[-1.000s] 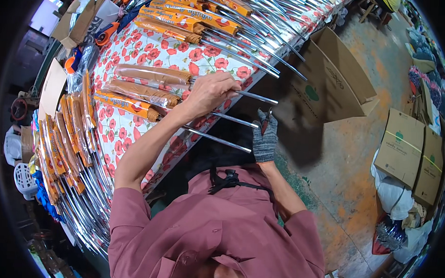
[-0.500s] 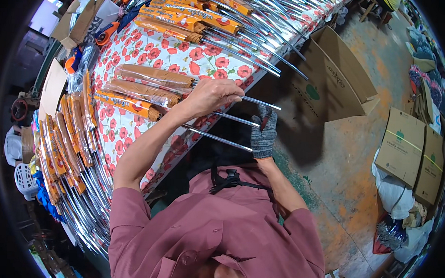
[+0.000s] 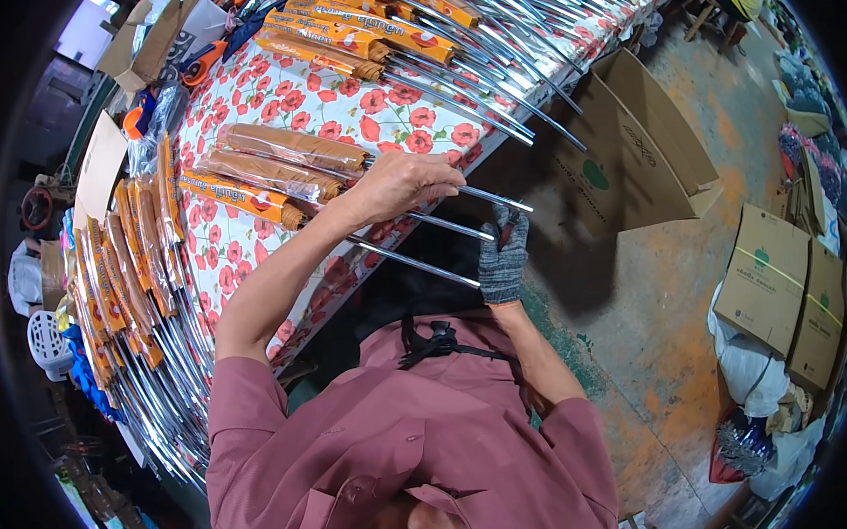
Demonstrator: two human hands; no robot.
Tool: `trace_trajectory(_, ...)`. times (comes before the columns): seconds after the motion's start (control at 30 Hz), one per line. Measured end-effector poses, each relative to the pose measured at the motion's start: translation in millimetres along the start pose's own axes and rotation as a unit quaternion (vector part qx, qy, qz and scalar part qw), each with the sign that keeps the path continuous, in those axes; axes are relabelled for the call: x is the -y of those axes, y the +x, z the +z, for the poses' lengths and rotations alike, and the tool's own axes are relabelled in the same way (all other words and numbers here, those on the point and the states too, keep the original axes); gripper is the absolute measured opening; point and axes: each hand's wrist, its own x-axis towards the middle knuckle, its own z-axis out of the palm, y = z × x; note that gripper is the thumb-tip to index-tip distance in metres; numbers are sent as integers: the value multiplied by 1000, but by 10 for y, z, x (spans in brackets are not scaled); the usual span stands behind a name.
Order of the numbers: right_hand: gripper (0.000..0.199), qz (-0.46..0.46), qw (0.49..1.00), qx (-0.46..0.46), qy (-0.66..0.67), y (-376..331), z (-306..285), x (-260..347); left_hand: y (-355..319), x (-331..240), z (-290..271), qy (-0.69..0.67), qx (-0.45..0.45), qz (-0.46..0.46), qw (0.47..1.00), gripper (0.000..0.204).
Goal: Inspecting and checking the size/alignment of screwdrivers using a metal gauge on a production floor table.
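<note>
Three long metal rods with brown heads in plastic sleeves lie side by side, their bare ends reaching past the table edge. My bare left hand is closed around the upper metal rod. Below it run the middle rod and the lower rod. Two heads are in clear sleeves; the nearest sleeve is orange and printed. My right hand, in a grey knit glove, is at the rod ends with curled fingers. Something small and dark red shows in it, too hidden to name.
The table has a red-flowered cloth. More sleeved rods lie across its far side, and another bundle is at the left. An open cardboard box stands at the right, with flat cartons beyond.
My gloved right hand has shifted very slightly at the rod ends, and the upper rod's tip has dipped a little. My left hand keeps its grip in the same place.
</note>
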Motion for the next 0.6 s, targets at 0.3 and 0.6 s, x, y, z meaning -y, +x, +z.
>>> trace_trajectory(0.3,39,17,999,44,23,-8,-51,-55,-26,15,34,-25,-1,9,1000,16)
trace_trajectory(0.6,40,-45,988,48,-137,-392,-211,8,-173,-166,-162,-24,75,-17,997,18)
